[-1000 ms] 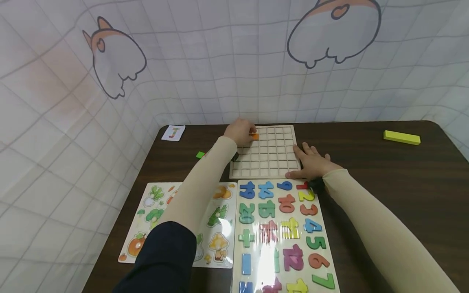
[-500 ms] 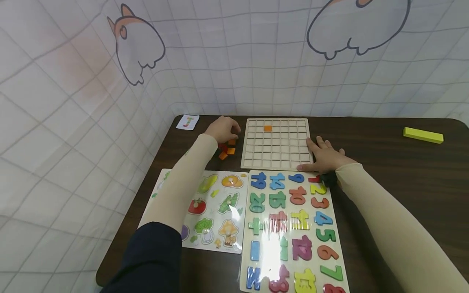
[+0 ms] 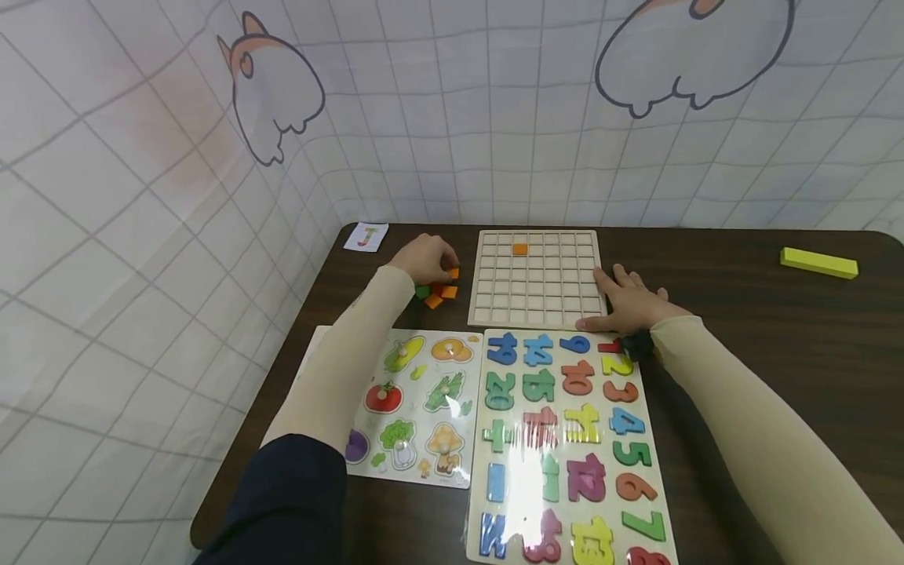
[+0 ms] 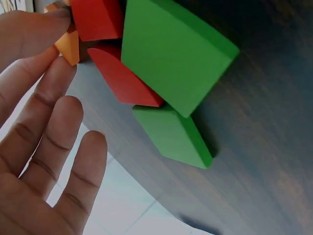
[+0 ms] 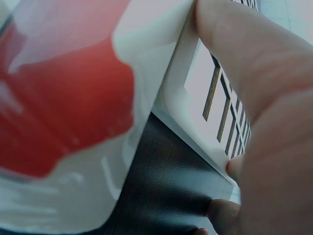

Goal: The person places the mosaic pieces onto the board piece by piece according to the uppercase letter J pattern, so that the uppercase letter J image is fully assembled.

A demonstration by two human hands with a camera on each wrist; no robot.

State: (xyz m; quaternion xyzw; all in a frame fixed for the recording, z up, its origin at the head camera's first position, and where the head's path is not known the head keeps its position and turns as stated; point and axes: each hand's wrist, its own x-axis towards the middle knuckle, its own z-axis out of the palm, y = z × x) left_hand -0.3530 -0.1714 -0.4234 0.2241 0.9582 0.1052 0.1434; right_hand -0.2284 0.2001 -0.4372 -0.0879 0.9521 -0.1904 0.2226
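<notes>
We judge the filling of the grid board (image 3: 540, 286) to be at an early stage. One orange square (image 3: 519, 249) sits in a cell near the board's far edge, left of centre, and it is the only piece we can see on the grid.

Our left grip (image 3: 426, 259) is just off the board's left side, pinching a small orange piece (image 4: 72, 48) between thumb and finger, the other fingers extended. That piece is not yet on the board. Beside it, two loose orange blocks (image 3: 448, 292) lie on the worktop (image 3: 749, 345), along with red blocks (image 4: 126, 81) and green blocks (image 4: 171, 54), so we take placing these as the work left; our hand hides part of the pile, so we cannot count it surely.

Our right grip (image 3: 628, 304) holds nothing: its fingers lie relaxed and spread against the board's right edge, thumb at the near corner, which seems to steady it. A card (image 3: 366, 237) with a coloured, hook-shaped figure lies at the far left corner, perhaps the pattern we are following.
</notes>
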